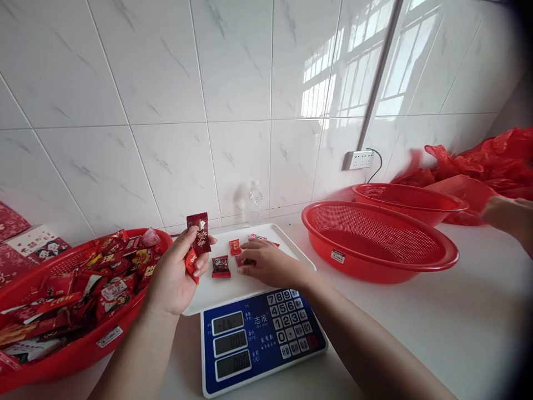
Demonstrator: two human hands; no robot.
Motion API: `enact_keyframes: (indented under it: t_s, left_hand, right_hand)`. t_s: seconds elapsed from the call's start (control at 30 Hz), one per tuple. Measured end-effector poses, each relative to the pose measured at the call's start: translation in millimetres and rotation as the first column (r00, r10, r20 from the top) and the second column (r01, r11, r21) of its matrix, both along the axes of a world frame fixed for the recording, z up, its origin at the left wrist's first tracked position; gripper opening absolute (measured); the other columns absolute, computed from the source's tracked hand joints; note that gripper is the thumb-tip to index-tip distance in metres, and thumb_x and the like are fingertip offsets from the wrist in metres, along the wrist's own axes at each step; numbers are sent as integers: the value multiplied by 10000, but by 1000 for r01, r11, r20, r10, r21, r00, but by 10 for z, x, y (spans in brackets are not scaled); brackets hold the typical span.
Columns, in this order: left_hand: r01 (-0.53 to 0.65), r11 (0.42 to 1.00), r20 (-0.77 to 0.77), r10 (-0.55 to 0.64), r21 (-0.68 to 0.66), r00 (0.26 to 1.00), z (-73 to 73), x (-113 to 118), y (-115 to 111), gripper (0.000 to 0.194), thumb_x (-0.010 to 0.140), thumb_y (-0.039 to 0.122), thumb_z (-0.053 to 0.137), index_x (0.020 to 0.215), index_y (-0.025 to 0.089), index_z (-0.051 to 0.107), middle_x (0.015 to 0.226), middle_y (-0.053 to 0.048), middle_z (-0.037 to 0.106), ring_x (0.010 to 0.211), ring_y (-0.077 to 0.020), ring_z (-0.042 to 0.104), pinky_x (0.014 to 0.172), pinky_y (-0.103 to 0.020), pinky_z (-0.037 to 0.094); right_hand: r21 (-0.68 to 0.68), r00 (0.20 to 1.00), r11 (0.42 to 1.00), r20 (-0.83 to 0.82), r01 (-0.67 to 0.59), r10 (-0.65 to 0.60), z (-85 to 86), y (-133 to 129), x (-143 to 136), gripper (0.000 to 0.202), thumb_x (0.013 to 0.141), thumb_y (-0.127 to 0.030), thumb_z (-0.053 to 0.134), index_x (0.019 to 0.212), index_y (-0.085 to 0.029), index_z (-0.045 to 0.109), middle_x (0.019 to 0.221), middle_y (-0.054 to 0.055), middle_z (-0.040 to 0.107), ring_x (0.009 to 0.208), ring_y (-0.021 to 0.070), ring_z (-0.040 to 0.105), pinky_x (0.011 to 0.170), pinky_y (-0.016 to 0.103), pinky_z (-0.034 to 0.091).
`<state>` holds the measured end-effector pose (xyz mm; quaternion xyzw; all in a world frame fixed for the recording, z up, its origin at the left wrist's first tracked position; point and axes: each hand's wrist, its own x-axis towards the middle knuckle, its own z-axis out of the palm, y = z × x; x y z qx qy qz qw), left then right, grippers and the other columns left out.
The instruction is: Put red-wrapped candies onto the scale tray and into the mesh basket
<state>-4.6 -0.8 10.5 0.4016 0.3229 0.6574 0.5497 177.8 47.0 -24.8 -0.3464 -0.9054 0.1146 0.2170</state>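
My left hand (170, 275) is closed on a dark red wrapped candy (199, 232), held upright, with a brighter red packet (192, 264) below it in the same grip. The fingers of my right hand (268, 261) are curled over a small dark wrapped candy, mostly hidden, on the white tray (204, 297) of the weighing scale (264, 339). Close by on that tray lie a black-and-red wrapped candy (221, 266) and a small red packet (235, 247). Another pink-red packet (257, 237) shows just behind my right hand.
A red basket (120, 333) heaped with wrapped snacks stands at the left, near printed boxes (39, 244). Two red baskets, a front one (375, 266) and a rear one (410, 197), stand right. Red plastic bags (478, 161), a bottle (255, 200) and another person's blurred hand (508, 216) are visible.
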Motion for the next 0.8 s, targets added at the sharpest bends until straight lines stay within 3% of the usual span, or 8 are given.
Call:
enact_keyframes:
  t_s: [0.1,0.23,0.4,0.53,0.67,0.8]
  left_hand:
    - [3,1000,-11,-3,-2,1000,2,3,-9,157,835,262,542,737,140,555,717,-29,609,400,-24,365,361,-144,292]
    - [8,1000,-16,-8,-4,1000,7,13,-19,155,830,260,549,733,139,554,720,-28,606,406,-24,367,365,-145,298]
    - [5,1000,-8,-5,-7,1000,-4,23,-14,147,820,269,567,748,141,557,716,-23,609,404,-26,373,360,-147,294]
    - [15,1000,-13,-15,2,1000,-12,23,-10,158,805,291,592,764,140,565,724,-26,619,402,-23,375,364,-147,297]
    - [18,1000,-18,-17,6,1000,12,29,-25,183,777,310,625,762,137,570,711,-27,619,403,-22,379,363,-143,295]
    - [20,1000,-17,-20,24,1000,54,15,-62,175,782,302,616,751,137,566,706,-28,617,402,-22,378,361,-142,292]
  right_hand:
    - [-21,985,991,-115,130,-131,41,79,127,331,895,-421,443,1102,-244,630,1287,75,534,1176,218,476,966,390,381]
    - [-88,964,961,-15,263,-266,-15,229,243,506,891,-508,379,1287,-223,508,1387,113,437,1307,275,326,1024,466,310]
    - [-165,991,978,70,125,-115,-51,223,198,506,907,-518,321,1274,-237,527,1394,79,446,1317,238,322,1062,432,264]
    - [-104,994,992,95,70,-60,-17,34,17,572,867,-595,362,1335,-279,455,1458,78,352,1367,299,190,1068,541,168]
    - [-111,979,992,189,-60,81,-14,-82,-221,634,847,-643,346,1380,-302,385,1510,77,229,1381,361,20,1039,640,33]
    - [-55,960,993,254,-104,114,27,-74,-326,539,886,-565,355,1312,-265,488,1427,67,407,1368,372,123,1043,635,59]
